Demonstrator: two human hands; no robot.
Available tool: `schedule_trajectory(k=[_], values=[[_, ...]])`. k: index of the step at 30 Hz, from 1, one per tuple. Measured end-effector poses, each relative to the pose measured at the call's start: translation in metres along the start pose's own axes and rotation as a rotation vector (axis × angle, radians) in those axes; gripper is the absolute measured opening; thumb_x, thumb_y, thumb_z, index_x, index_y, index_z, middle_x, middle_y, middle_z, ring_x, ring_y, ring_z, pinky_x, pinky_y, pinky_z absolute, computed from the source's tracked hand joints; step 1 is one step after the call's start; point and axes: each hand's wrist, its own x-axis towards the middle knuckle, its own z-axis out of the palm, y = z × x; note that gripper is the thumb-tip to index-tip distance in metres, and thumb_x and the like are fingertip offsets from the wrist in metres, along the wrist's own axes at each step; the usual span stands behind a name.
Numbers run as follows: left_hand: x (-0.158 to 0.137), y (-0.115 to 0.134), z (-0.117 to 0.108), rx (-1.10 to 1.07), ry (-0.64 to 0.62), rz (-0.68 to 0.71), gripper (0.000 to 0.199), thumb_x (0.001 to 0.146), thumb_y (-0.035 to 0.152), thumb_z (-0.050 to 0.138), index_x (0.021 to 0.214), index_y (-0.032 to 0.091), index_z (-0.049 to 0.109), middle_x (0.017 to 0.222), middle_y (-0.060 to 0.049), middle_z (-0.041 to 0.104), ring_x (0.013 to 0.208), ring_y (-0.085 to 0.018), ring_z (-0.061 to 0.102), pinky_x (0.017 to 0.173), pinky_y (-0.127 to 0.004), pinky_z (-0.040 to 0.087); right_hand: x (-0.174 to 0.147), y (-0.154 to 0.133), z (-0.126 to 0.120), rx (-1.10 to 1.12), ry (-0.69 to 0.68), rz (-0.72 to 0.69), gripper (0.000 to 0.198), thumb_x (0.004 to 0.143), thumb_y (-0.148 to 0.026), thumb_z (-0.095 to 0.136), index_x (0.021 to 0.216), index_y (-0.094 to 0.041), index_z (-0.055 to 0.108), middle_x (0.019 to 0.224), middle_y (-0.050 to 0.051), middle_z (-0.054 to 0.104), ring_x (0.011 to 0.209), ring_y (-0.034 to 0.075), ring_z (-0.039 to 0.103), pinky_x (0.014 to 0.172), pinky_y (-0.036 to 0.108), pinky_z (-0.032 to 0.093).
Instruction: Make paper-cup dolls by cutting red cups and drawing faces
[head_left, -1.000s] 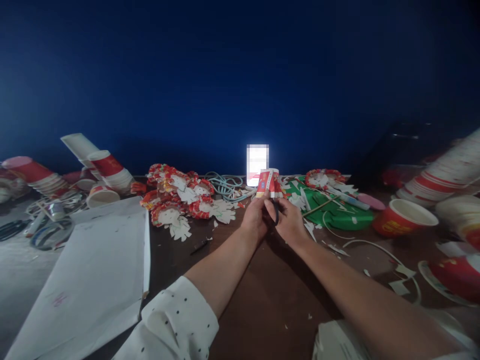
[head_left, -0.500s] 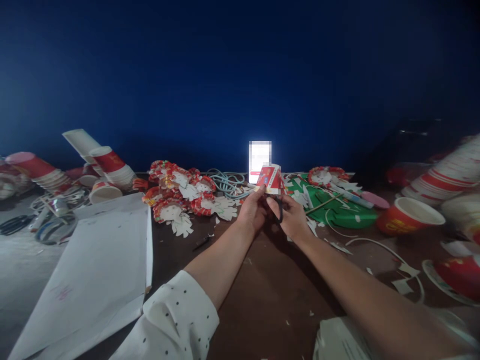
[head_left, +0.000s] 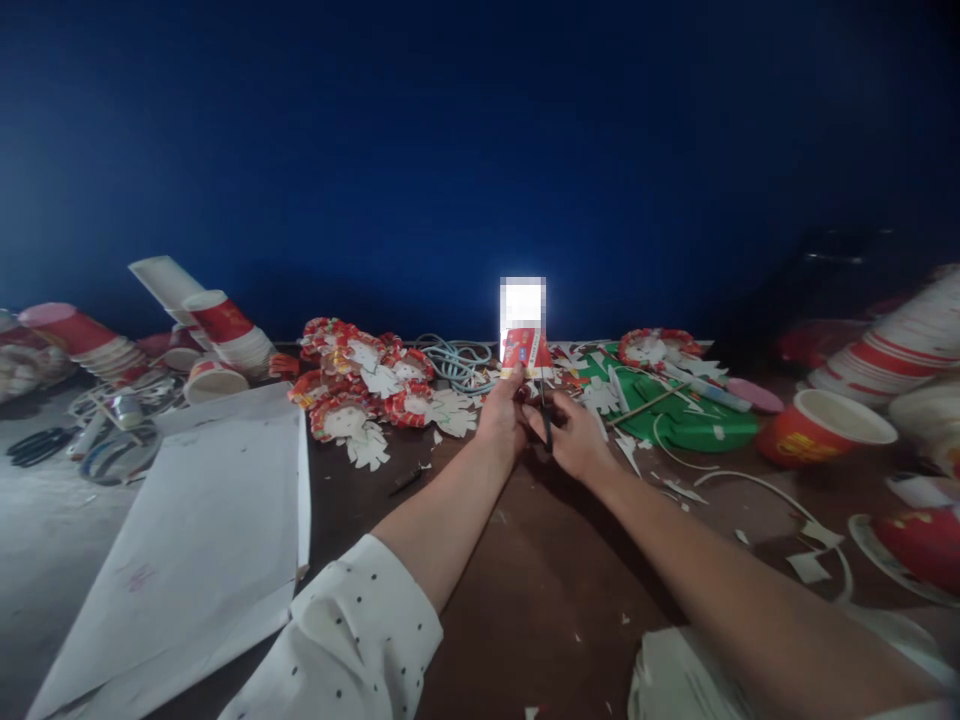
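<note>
My left hand (head_left: 504, 418) is closed on a red printed paper cup piece (head_left: 521, 348) with a pale lower edge, its thumb lying over that edge. My right hand (head_left: 576, 432) is closed round the dark handles of a pair of scissors (head_left: 547, 425). The scissors meet the lower right part of the red piece; how far the blades reach into it I cannot make out. Both hands are close together above the brown table (head_left: 517, 590). Behind the red piece glows a bright, blurred-out screen (head_left: 523, 298).
Red-and-white crafted figures (head_left: 360, 385) lie left of centre, beside coiled pale cord (head_left: 457, 362). A green sheet (head_left: 667, 415) with scraps and a red cup (head_left: 825, 428) are at right. A white board (head_left: 217, 500) and stacked cups (head_left: 232, 335) occupy the left.
The red piece has turned and shifted slightly left in my left hand. My right hand and the scissors have moved a little left and down.
</note>
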Motion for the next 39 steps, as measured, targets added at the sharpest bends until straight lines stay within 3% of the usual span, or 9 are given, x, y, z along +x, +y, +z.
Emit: schedule_trajectory(k=[12,20,25,29,33,39], values=[[-0.003,-0.001,0.004,-0.002,-0.033,-0.005,0.019,0.080,0.027,0.063,0.068,0.015,0.054,0.048,0.003,0.049,0.039,-0.008,0.047,0.045,-0.021,0.039,0.001,0.004,-0.002,-0.102,0.030,-0.044,0.027,0.078,-0.042,0.061,0.090,-0.018,0.066,0.075,0.003,0.069,0.066,0.017,0.062,0.060,0.025,0.045],[-0.003,-0.002,0.001,0.005,-0.029,-0.071,0.029,0.075,0.034,0.069,0.062,0.015,0.052,0.047,0.003,0.049,0.040,-0.009,0.050,0.052,-0.023,0.048,-0.002,-0.003,-0.001,-0.168,0.060,-0.063,0.031,0.081,-0.047,0.058,0.087,-0.018,0.067,0.072,0.003,0.069,0.064,0.017,0.060,0.058,0.025,0.044],[-0.004,-0.009,0.000,-0.003,-0.119,-0.086,0.018,0.077,0.030,0.068,0.075,0.013,0.063,0.061,-0.003,0.063,0.062,-0.016,0.065,0.068,-0.027,0.053,0.003,0.001,0.000,0.009,0.104,-0.043,0.033,0.079,-0.048,0.061,0.092,-0.018,0.065,0.083,0.006,0.071,0.071,0.019,0.064,0.062,0.027,0.048],[-0.003,-0.014,-0.001,-0.007,-0.175,-0.073,0.018,0.078,0.028,0.067,0.088,0.013,0.066,0.076,-0.006,0.069,0.072,-0.017,0.067,0.074,-0.028,0.054,0.003,-0.001,-0.001,0.017,0.127,-0.031,0.032,0.078,-0.049,0.062,0.085,-0.018,0.064,0.077,0.006,0.069,0.067,0.019,0.062,0.060,0.027,0.047],[-0.001,-0.016,-0.004,0.020,-0.171,-0.079,0.021,0.077,0.030,0.068,0.087,0.012,0.066,0.073,-0.005,0.068,0.065,-0.014,0.065,0.070,-0.025,0.053,0.001,-0.007,0.000,0.081,0.139,-0.024,0.031,0.078,-0.049,0.063,0.075,-0.018,0.062,0.071,0.004,0.066,0.065,0.017,0.060,0.057,0.025,0.045],[-0.003,-0.015,-0.003,0.067,-0.137,-0.103,0.023,0.073,0.033,0.072,0.078,0.012,0.063,0.063,-0.002,0.064,0.054,-0.011,0.061,0.061,-0.022,0.052,0.002,-0.008,0.002,0.145,0.146,-0.023,0.032,0.078,-0.049,0.063,0.080,-0.017,0.065,0.076,0.005,0.067,0.071,0.018,0.061,0.062,0.026,0.047]])
